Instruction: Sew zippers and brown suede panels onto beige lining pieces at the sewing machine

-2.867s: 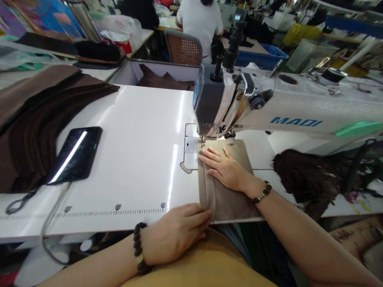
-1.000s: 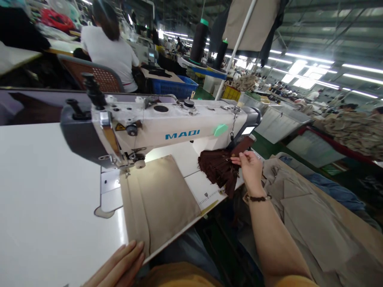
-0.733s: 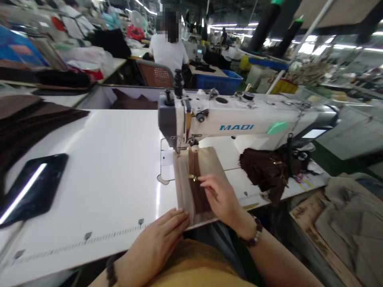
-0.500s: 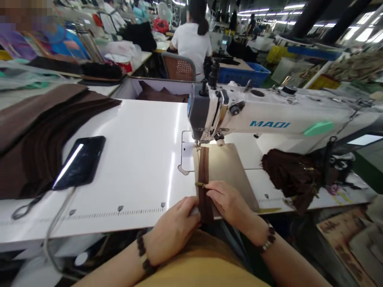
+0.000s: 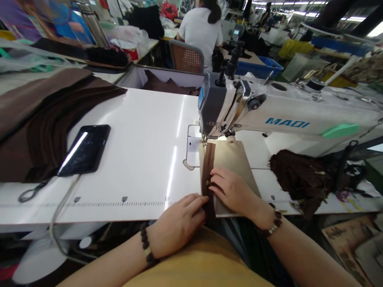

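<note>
A brown zipper (image 5: pixel 209 159) with a brass pull lies lengthwise on a beige panel (image 5: pixel 230 153), its far end under the presser foot of the sewing machine (image 5: pixel 254 99). My left hand (image 5: pixel 182 219) is closed at the zipper's near end, by the table's front edge, with the index fingertip on the tape; its thumb is hidden. Lying over the panel, my right hand (image 5: pixel 233 190) has its fingers stretched out and a little apart, the tips touching the zipper's right side beside the brass pull (image 5: pixel 207 182).
A phone (image 5: pixel 85 149) on a cable lies on the white table (image 5: pixel 143 151) at left, beside stacked dark brown pieces (image 5: pixel 54 127). Brown bundled zippers (image 5: pixel 299 175) sit at right below the machine arm. Beyond the table, a person in a white shirt (image 5: pixel 200 30) sits facing away.
My right hand has let go of the brass pull and its fingers now lie along the zipper. The pull has turned from sideways. My left index finger has reached onto the tape. The view has shifted.
</note>
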A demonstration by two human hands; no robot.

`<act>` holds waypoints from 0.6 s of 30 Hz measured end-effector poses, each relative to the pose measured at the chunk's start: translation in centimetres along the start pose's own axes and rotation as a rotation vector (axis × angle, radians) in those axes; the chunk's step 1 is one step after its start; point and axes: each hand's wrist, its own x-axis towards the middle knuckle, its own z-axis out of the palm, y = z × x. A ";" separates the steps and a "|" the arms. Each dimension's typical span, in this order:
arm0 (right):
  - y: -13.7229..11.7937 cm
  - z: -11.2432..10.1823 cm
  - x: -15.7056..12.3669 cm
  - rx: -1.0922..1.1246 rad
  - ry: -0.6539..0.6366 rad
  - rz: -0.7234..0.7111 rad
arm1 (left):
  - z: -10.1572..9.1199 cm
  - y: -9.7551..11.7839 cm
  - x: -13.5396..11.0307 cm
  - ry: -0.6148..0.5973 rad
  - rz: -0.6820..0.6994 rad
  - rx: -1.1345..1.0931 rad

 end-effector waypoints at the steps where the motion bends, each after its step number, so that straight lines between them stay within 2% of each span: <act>1: 0.2 -0.3 0.3 0.035 -0.020 -0.008 | -0.1 0.0 0.0 -0.001 0.001 -0.003; 4: 0.9 -0.5 1.6 0.034 0.023 0.043 | -0.2 0.0 -0.1 -0.005 -0.003 -0.011; 7: 1.9 0.9 3.3 -0.051 0.135 0.062 | -0.2 0.0 0.0 -0.005 -0.019 -0.001; 10: 2.7 2.5 4.0 -0.037 0.172 0.028 | -0.2 -0.1 0.1 0.001 -0.013 0.010; 13: 2.8 3.2 3.2 -0.005 0.173 0.053 | -0.3 0.0 -0.1 0.004 0.016 0.001; 18: 1.7 3.0 0.9 -0.015 0.115 0.060 | -1.1 0.2 -0.6 -0.047 0.144 -0.066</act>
